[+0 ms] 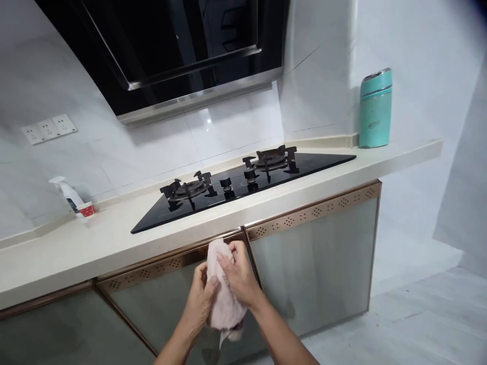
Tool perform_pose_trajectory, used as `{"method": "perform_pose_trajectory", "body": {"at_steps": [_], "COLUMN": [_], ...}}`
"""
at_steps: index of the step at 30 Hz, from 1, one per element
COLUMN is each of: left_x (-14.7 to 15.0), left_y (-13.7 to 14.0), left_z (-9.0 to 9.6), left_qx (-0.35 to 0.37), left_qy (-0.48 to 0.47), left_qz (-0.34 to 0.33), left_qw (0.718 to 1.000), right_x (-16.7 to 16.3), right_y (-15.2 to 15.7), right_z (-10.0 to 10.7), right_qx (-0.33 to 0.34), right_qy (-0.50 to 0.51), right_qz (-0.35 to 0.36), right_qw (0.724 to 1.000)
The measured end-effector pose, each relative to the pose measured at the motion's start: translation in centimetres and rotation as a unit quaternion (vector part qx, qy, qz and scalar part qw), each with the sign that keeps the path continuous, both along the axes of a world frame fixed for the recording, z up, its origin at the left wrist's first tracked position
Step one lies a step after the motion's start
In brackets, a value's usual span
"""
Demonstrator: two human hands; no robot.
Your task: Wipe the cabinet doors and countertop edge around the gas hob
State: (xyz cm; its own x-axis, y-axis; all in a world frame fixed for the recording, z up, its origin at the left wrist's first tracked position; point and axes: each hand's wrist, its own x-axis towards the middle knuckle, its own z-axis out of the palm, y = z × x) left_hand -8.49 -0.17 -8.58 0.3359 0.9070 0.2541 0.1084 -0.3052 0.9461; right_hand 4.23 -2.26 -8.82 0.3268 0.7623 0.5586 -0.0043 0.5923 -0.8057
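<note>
A pale pink cloth [222, 304], bunched and folded lengthwise, hangs between my two hands in front of the cabinet doors. My left hand [201, 296] grips its left side, thumb pressed on the front. On the other side my right hand [240, 274] holds the upper part, with thumb and fingers closed around it. A loose corner dangles below. Beyond the hands, a black glass gas stove [238, 190] with two burners and two knobs is set in the countertop.
The cream countertop [110, 238] runs across, its front edge just beyond my hands. A spray bottle [68, 195] and a red-and-white cup [87, 209] stand at left; a turquoise container [375, 109] stands at right. A black range hood [182, 56] overhangs the stove.
</note>
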Motion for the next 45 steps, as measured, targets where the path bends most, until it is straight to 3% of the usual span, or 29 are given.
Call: {"method": "perform_pose_trajectory", "body": {"at_steps": [3,4,6,8,10,12,16,21,25,27,30,33,35,39,42,45], "left_x": [1.4,1.7,1.6,1.2,0.8,0.8,2.4,6.5,9.2,9.9,10.1,9.6,8.8,4.9,-0.1,-6.4], "left_y": [-0.1,-0.1,0.2,0.7,1.5,2.2,3.6,4.8,5.0,5.3,6.0,6.6,6.7,6.2,6.2,7.2], "left_z": [0.6,0.6,0.8,0.9,0.8,0.1,-2.4,-3.4,-3.1,-3.2,-3.3,-2.8,-1.9,-0.1,0.2,-0.1], "left_qx": [-0.018,0.004,0.081,0.18,0.277,0.366,0.532,0.618,0.64,0.657,0.68,0.695,0.698,0.68,0.64,0.579], "left_qy": [-0.032,-0.05,-0.084,-0.107,-0.112,-0.075,0.115,0.324,0.361,0.373,0.398,0.417,0.423,0.446,0.461,0.494], "left_qz": [0.048,0.076,0.161,0.266,0.328,0.325,0.249,0.174,0.149,0.125,0.109,0.107,0.101,0.097,0.153,0.218], "left_qw": [0.998,0.996,0.98,0.941,0.896,0.869,0.801,0.694,0.662,0.643,0.606,0.577,0.569,0.574,0.595,0.612], "right_x": [1.8,2.6,4.5,6.5,8.2,9.2,9.5,9.0,8.5,7.7,6.0,4.3,3.7,3.8,4.6,5.3], "right_y": [-0.9,-1.1,-1.6,-1.8,-1.9,-1.6,-0.4,0.1,-0.5,-0.6,-0.2,0.8,1.6,2.7,3.2,3.5], "right_z": [0.5,0.8,1.3,1.9,2.5,2.9,3.0,2.8,3.1,2.8,1.3,-0.9,-2.2,-3.4,-3.5,-3.6], "right_qx": [0.058,0.075,0.1,0.118,0.129,0.124,0.086,0.082,0.105,0.14,0.16,0.144,0.142,0.147,0.135,0.102], "right_qy": [-0.131,-0.157,-0.174,-0.183,-0.225,-0.283,-0.363,-0.336,-0.287,-0.202,-0.054,-0.037,-0.057,-0.115,-0.195,-0.221], "right_qz": [0.032,-0.01,-0.163,-0.324,-0.414,-0.445,-0.453,-0.472,-0.466,-0.492,-0.51,-0.442,-0.414,-0.399,-0.398,-0.455], "right_qw": [0.989,0.985,0.966,0.921,0.872,0.84,0.81,0.811,0.831,0.835,0.844,0.885,0.898,0.898,0.886,0.856]}}
